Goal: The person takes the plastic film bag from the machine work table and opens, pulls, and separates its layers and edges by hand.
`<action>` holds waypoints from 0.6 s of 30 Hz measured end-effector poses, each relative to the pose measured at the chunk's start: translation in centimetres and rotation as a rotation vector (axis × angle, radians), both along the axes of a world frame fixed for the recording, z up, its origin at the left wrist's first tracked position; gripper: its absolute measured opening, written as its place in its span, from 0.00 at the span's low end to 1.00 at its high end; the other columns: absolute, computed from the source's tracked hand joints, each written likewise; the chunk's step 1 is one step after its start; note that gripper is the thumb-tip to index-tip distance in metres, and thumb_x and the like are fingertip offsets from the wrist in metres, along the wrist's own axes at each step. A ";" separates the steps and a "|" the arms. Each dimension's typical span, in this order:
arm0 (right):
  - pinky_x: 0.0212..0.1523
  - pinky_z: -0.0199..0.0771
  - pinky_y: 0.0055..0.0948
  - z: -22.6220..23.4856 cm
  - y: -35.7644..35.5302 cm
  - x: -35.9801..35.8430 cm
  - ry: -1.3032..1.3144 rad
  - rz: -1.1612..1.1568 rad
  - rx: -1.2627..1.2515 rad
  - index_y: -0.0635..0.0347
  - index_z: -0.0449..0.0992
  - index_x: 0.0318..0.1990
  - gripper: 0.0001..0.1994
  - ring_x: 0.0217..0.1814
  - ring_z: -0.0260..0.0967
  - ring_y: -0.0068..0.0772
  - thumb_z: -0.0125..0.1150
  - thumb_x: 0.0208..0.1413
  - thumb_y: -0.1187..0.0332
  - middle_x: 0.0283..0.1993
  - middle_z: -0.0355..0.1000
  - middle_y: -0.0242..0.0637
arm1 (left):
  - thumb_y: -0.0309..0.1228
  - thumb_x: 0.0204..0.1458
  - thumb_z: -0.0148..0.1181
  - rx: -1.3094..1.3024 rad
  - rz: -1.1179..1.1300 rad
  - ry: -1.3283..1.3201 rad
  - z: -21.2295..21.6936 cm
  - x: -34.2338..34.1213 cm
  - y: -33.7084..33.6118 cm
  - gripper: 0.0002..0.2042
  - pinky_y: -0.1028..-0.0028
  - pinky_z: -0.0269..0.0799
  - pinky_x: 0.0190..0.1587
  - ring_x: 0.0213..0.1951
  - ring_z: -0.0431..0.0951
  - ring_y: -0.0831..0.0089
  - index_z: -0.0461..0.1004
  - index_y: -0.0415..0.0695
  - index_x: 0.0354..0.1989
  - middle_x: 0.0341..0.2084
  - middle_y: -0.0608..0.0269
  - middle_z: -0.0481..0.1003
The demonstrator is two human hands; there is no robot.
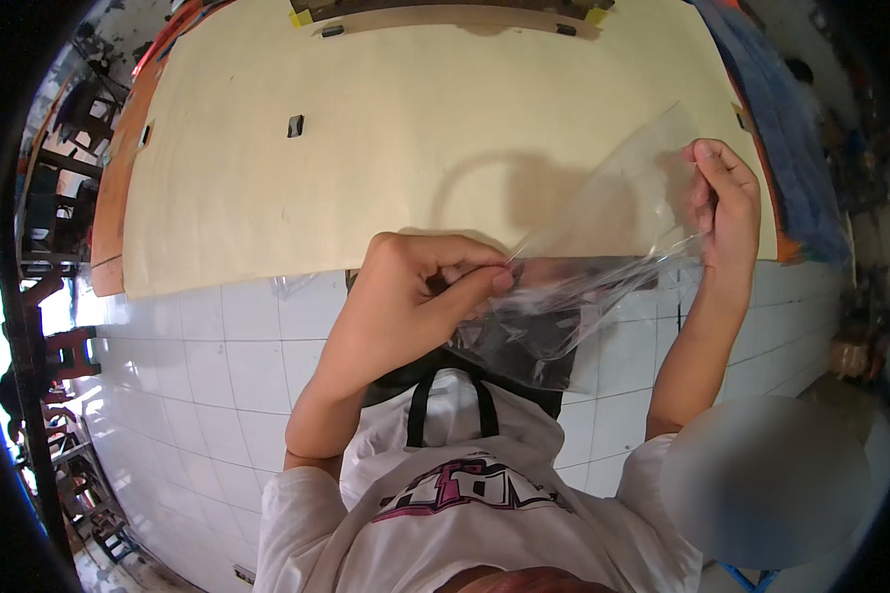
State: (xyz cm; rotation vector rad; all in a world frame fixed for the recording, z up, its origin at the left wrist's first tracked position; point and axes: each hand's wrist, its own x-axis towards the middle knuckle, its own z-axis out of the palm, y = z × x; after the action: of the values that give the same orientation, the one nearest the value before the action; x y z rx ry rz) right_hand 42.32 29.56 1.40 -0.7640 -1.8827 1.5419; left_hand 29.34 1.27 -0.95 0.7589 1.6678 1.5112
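Left hand point(398, 301): pinches plastic point(631, 198) between thumb and fingertips, other fingers curled.
Right hand point(732, 203): holds plastic's opposite side, thumb against partly curled fingers.
Plastic: stretches, clear and creased, between both hands, across table's point(366, 168) near edge.
Table: bears small black block point(296, 127), beyond left hand.

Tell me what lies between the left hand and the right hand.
Clear plastic does: the head view shows it spanning from the left hand to the right hand, with loose folds hanging below.
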 end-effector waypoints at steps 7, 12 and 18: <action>0.12 0.43 0.13 -1.5 3.5 0.9 0.084 -0.091 -0.222 0.62 0.78 0.37 0.10 0.12 0.46 0.09 0.62 0.59 0.64 0.17 0.63 0.21 | 0.19 0.51 0.63 -0.004 0.108 0.173 -0.7 0.8 -2.4 0.04 0.79 0.73 0.38 0.33 0.78 0.77 0.80 0.31 0.34 0.29 0.59 0.81; 0.13 0.47 0.15 -2.2 3.5 0.8 0.088 -0.045 -0.273 0.62 0.77 0.36 0.10 0.11 0.47 0.11 0.61 0.59 0.63 0.17 0.62 0.23 | 0.19 0.51 0.63 0.029 0.205 0.098 -2.3 1.4 -3.0 0.05 0.79 0.72 0.39 0.34 0.78 0.78 0.80 0.32 0.36 0.32 0.59 0.81; 0.14 0.46 0.17 -2.0 3.6 1.0 0.092 -0.083 -0.266 0.61 0.77 0.35 0.10 0.11 0.47 0.12 0.61 0.60 0.62 0.17 0.61 0.22 | 0.18 0.51 0.63 0.114 0.266 0.054 -4.1 1.5 -2.7 0.05 0.83 0.71 0.32 0.28 0.75 0.83 0.79 0.31 0.36 0.26 0.60 0.80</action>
State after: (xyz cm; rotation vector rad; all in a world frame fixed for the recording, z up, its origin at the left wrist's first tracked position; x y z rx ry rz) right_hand 43.37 33.17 -0.64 -0.8594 -1.5782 1.7645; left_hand 30.82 -1.47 -5.01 0.6618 1.7906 1.7966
